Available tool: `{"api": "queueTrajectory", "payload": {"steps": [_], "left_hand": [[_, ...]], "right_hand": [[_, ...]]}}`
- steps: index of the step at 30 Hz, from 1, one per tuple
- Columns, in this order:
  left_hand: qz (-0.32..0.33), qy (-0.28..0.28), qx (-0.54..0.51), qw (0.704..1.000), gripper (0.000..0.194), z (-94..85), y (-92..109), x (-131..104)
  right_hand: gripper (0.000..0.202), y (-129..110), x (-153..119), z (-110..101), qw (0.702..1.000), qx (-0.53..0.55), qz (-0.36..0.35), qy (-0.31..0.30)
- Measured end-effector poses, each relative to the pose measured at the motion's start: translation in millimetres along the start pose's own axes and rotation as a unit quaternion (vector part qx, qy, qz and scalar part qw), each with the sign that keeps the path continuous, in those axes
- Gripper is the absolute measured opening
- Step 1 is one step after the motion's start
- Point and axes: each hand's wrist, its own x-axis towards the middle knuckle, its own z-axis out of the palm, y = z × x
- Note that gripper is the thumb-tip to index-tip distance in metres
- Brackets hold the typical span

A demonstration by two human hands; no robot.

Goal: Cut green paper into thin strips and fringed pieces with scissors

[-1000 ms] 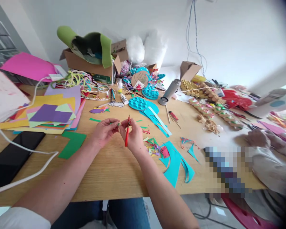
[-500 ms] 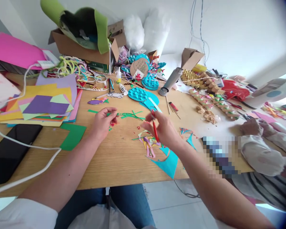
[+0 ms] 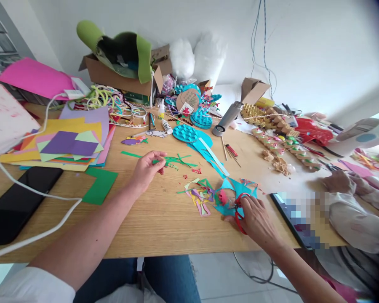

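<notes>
My right hand [image 3: 255,216] is closed around red-handled scissors [image 3: 239,214], low over the blue paper scraps [image 3: 224,210] on the right. The scissor blades are hard to make out against the scraps. My left hand [image 3: 149,170] has thumb and fingers pinched together beside thin green paper strips [image 3: 180,160]. Whatever lies between those fingertips is too small to tell. Small red paper bits [image 3: 196,171] are right of the strips. Multicoloured paper cuttings [image 3: 202,198] form a loose pile between my hands. An angular piece of green paper [image 3: 101,185] lies left of my left forearm.
A black phone [image 3: 22,204] and white cable [image 3: 41,193] lie at left, near stacked coloured paper [image 3: 66,143]. Behind are glue bottles [image 3: 166,126], a blue scaly paper shape [image 3: 185,134] and a steel flask [image 3: 229,118]. Another person's sleeve [image 3: 355,219] is at right.
My right hand has moved right and down with the scissors, from beside the green strips to the blue scraps. My left hand stays by the strips. The view has shifted slightly.
</notes>
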Motion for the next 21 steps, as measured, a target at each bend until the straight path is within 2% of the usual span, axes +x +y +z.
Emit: {"api": "queueTrajectory", "payload": {"steps": [2, 4, 6, 8, 10, 12, 14, 18, 21], "left_hand": [[0.005, -0.019, 0.012, 1.000, 0.029, 0.0, -0.8, -1.0], [0.005, -0.040, 0.025, 0.999, 0.029, 0.5, -2.7, -2.1], [0.003, -0.057, 0.044, 0.997, 0.028, 1.3, -4.8, -3.1], [0.003, -0.064, 0.062, 0.996, 0.029, 1.9, -6.3, -3.7], [0.009, -0.071, 0.072, 0.995, 0.030, 1.7, -6.8, -3.7], [0.023, -0.079, 0.074, 0.994, 0.031, 0.9, -6.4, -3.4], [0.027, -0.082, 0.083, 0.993, 0.032, 0.4, -5.3, -3.4], [0.044, -0.072, 0.137, 0.987, 0.029, 1.9, -2.3, -4.5], [0.056, -0.065, 0.154, 0.984, 0.026, 3.6, -1.5, -4.9]], "right_hand": [[0.028, -0.2, 13.1, -3.0, 0.999, 0.030, 0.027, 0.029], [0.028, -13.7, 36.6, -8.1, 0.983, 0.129, 0.094, 0.086], [0.026, -38.0, 70.7, -13.8, 0.938, 0.296, 0.147, 0.101], [0.034, -66.4, 110.3, -18.1, 0.880, 0.439, 0.152, 0.098], [0.038, -91.2, 146.5, -19.0, 0.832, 0.529, 0.144, 0.080], [0.039, -107.2, 171.3, -15.6, 0.802, 0.572, 0.154, 0.079], [0.037, -114.1, 181.8, -8.6, 0.779, 0.606, 0.146, 0.074], [0.035, -113.6, 174.2, 6.0, 0.777, 0.617, 0.122, -0.016], [0.034, -110.7, 167.0, 10.7, 0.782, 0.613, 0.106, -0.030]]}}
